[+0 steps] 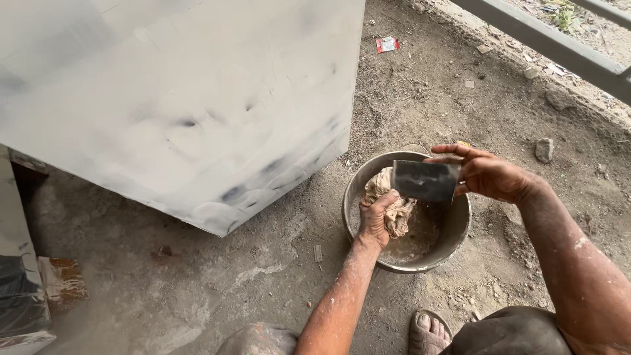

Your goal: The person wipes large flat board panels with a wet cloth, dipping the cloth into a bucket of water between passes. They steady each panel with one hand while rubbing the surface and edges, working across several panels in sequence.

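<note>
scraper blade [426,180] pinched in our right hand [490,175] over the bowl [460,227] — left hand [376,218] clenched on wet rag [393,204], so drips fall inside.

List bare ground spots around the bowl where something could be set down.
Free: dusty concrete between the round metal bowl and the large grey-white painted box; dirt strip behind the bowl, with small stones. Crowded: the bowl itself, where left hand squeezes a beige wet rag and right hand holds a flat steel blade.

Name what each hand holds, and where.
Left hand: wet beige rag, bunched, over the round metal bowl. Right hand: flat metal scraper blade, by its right edge.
</note>
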